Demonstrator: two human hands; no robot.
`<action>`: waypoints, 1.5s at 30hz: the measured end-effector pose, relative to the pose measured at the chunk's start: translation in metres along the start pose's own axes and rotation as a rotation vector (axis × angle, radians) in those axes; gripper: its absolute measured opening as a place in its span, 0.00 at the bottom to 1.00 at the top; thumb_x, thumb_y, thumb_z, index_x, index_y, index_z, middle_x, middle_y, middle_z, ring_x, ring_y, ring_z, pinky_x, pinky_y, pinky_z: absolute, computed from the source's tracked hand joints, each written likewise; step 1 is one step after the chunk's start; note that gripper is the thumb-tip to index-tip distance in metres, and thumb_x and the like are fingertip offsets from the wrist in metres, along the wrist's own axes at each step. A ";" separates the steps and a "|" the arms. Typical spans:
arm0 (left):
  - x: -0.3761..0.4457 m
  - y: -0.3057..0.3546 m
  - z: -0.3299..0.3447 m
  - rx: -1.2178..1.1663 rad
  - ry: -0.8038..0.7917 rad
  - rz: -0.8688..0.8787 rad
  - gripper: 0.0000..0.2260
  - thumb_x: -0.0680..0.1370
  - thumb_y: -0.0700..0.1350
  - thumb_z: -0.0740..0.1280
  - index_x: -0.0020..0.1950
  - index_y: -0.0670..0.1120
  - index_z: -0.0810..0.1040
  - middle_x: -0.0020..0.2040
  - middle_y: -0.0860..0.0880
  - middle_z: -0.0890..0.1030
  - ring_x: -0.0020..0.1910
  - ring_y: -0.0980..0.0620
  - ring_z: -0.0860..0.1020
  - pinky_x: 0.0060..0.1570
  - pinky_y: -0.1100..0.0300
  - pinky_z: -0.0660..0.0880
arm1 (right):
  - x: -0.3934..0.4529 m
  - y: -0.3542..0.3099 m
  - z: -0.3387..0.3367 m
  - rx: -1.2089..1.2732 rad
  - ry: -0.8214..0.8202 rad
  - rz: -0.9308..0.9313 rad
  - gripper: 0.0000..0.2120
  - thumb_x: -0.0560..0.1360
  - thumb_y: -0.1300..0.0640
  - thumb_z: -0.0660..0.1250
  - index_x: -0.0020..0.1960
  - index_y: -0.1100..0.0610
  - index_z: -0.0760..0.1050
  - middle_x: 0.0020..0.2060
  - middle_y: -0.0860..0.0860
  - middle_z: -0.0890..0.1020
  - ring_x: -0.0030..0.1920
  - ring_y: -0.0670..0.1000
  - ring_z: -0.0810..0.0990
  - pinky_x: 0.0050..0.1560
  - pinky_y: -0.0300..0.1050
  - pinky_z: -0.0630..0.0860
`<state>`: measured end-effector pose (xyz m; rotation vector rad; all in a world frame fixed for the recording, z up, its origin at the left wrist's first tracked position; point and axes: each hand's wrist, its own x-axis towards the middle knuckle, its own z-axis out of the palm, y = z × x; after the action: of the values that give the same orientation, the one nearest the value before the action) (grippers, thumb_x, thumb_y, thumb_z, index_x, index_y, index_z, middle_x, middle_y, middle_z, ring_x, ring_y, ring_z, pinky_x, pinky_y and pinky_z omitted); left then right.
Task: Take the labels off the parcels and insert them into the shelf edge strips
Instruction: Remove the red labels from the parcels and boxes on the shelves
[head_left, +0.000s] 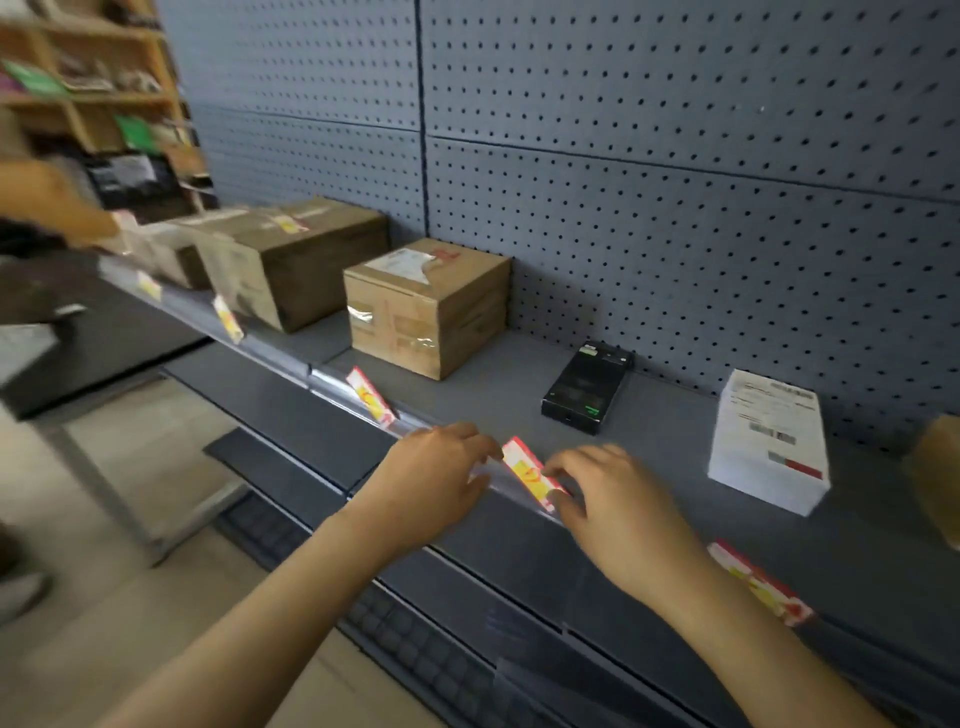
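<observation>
Pinching a red-and-yellow label (530, 475) from either end, the left hand (434, 480) and right hand (613, 506) hold it at the clear shelf edge strip (332, 387). Its long axis runs along the strip, from upper left to lower right, its face tilted upward toward the camera. On the grey shelf (675, 457) behind sit a taped cardboard parcel (426, 306), a black box (587, 387) and a white parcel (769, 441).

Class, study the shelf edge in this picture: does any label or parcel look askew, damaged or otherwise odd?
Yes. The label left of the hands sits tilted, its top leaning out of the edge strip rather than lying flat. The label between both hands is also only partly in. The cube parcel has wrinkled, peeling tape.
</observation>
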<state>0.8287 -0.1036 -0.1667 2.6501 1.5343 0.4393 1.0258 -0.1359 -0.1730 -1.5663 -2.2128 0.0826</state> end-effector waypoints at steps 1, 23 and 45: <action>-0.007 -0.017 -0.007 0.019 0.003 -0.026 0.13 0.76 0.45 0.62 0.61 0.53 0.75 0.58 0.52 0.79 0.56 0.49 0.78 0.55 0.56 0.73 | 0.012 -0.014 0.006 0.021 -0.003 -0.026 0.08 0.76 0.55 0.66 0.55 0.51 0.76 0.50 0.46 0.79 0.54 0.50 0.74 0.48 0.42 0.70; -0.082 -0.362 -0.112 0.113 0.146 -0.377 0.12 0.78 0.49 0.61 0.61 0.55 0.74 0.56 0.55 0.79 0.55 0.52 0.77 0.59 0.54 0.71 | 0.271 -0.284 0.157 0.238 -0.062 -0.326 0.07 0.75 0.52 0.67 0.53 0.47 0.76 0.48 0.44 0.79 0.53 0.47 0.74 0.54 0.47 0.75; 0.078 -0.620 -0.170 0.044 0.186 -0.176 0.09 0.78 0.49 0.62 0.58 0.57 0.75 0.54 0.57 0.78 0.50 0.53 0.77 0.51 0.61 0.70 | 0.527 -0.336 0.210 0.160 0.118 -0.171 0.04 0.73 0.56 0.70 0.47 0.49 0.79 0.43 0.43 0.81 0.48 0.46 0.75 0.48 0.42 0.73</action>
<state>0.2974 0.2609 -0.0996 2.5380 1.8311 0.6625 0.5058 0.2635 -0.1051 -1.2604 -2.1796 0.1109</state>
